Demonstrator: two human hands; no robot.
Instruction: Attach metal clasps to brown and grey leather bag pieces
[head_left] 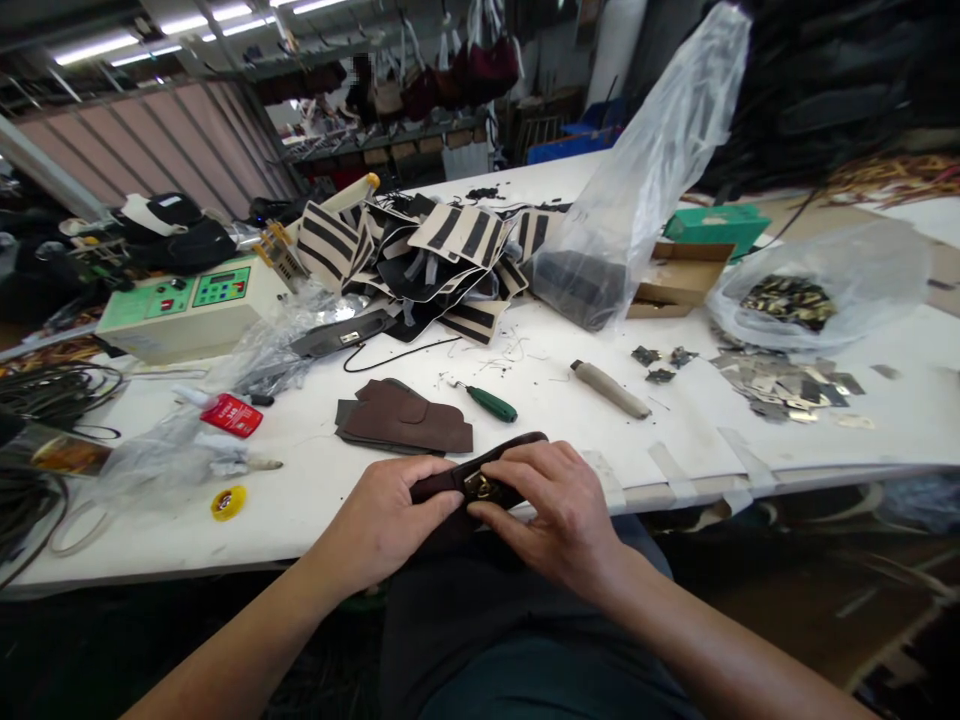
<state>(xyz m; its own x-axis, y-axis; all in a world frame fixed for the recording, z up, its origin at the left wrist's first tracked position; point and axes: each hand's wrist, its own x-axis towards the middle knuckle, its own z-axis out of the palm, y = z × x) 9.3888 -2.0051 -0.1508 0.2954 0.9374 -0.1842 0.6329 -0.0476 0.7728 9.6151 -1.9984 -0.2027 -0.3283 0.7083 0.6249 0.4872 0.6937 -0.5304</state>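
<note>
Both hands hold a dark brown leather strap piece with a small brass metal fitting point(480, 483) at the near edge of the white desk point(675, 440). The left hand point(390, 520) has its fingers closed around the strap's end; the right hand point(559, 510) pinches beside the fitting. Steady work likely means bracing the leather firmly while thumbs press the fitting square. A green-handled screwdriver point(487, 402) lies nearby.

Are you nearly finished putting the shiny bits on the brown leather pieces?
Hard to say exactly. In hand: the left hand and right hand hold one dark brown leather piece with a metal fitting on it. A small stack of brown pieces lies on the table; whether they are fitted, I cannot tell. Loose metal parts remain, so probably more is left.
</note>
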